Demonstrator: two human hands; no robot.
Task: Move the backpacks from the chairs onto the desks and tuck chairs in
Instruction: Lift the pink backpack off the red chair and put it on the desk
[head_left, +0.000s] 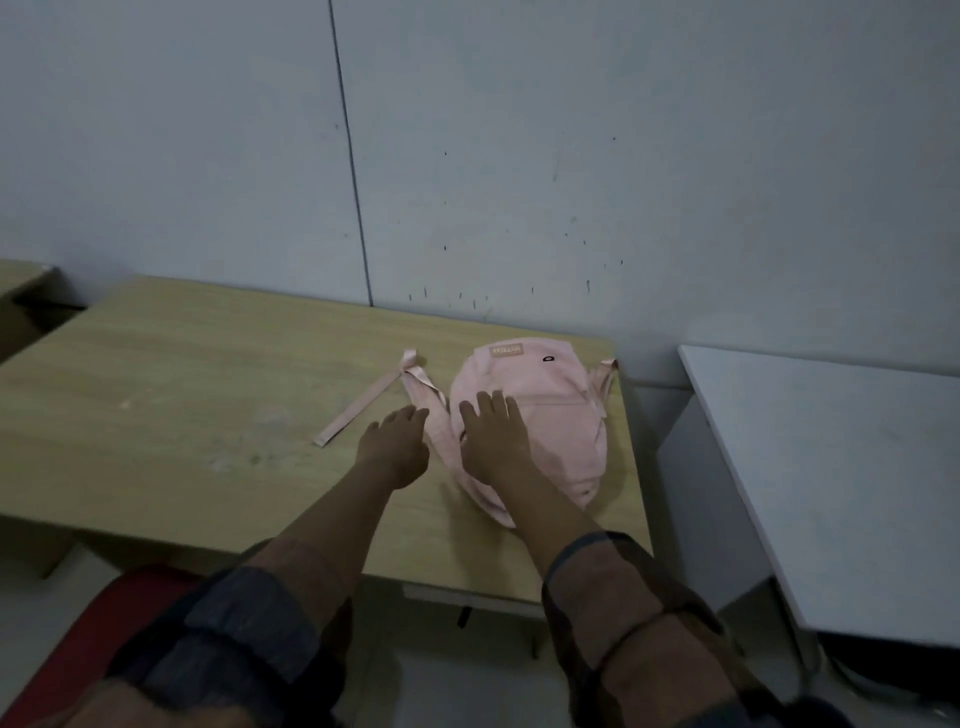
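From the head view, a small pale pink fabric backpack (540, 415) lies flat on a light wood-grain desk (208, 395), close to the desk's right edge and nearer its far right corner than its front edge. A small label patch and a dark ring sit near the backpack's far end. One pink webbing strap (358, 402) trails from the backpack's left side across the desktop toward the middle of the desk; another short strap pokes out at the backpack's right, at the desk's right edge.

The right hand (491, 436) lies palm down on the left part of the backpack, fingers straight and spread, pressing or resting on the fabric without gripping it. The left hand (397, 441) is just beside it, at the backpack's left edge where the strap joins; its fingers reach forward loosely, and whether they touch the strap cannot be told. Both forearms show rolled-up dark plaid sleeves (249, 623).

A red chair (88, 634) sits at the lower left, in front of the desk's front edge. A white-topped desk (831, 467) stands to the right, apart from the wooden one. A pale panelled wall (519, 156) runs behind both.
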